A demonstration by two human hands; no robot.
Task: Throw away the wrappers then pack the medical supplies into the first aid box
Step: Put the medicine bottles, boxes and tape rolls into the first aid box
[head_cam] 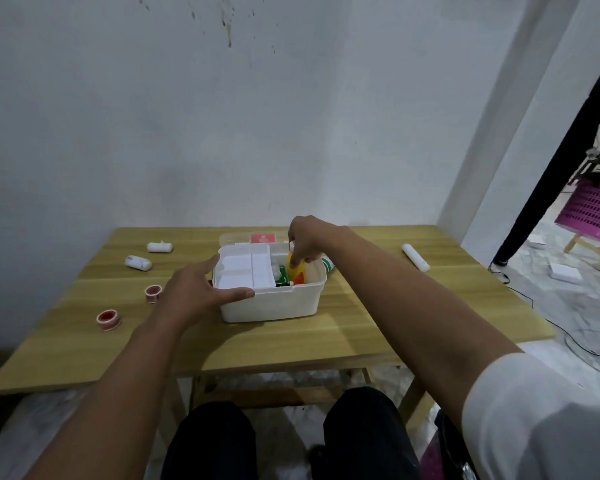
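Head view looks down on a wooden counter point(378, 317) set against a pale wall. Near the middle of the counter, toward its far edge, stands an open white first aid box point(274, 303), with its clear lid point(238, 239) lying just behind it. Inside the box, a white tray point(246, 271) fills the left part, and a green packet point(283, 275) sits beside it.

Left hand point(196, 294) rests spread against the box's near left corner, fingers open, thumb along the front rim. Right hand point(305, 239) reaches into the box's right side, its fingers pinched around a yellow bottle point(298, 271) with a red base that stands tilted inside.

A white tube-shaped roll point(415, 257) lies near the counter's far right edge. Two wrapped bandage rolls point(138, 262) point(160, 247) lie toward the far left corner. Two red tape rolls point(109, 319) point(153, 292) sit near the left edge, well apart from the box.
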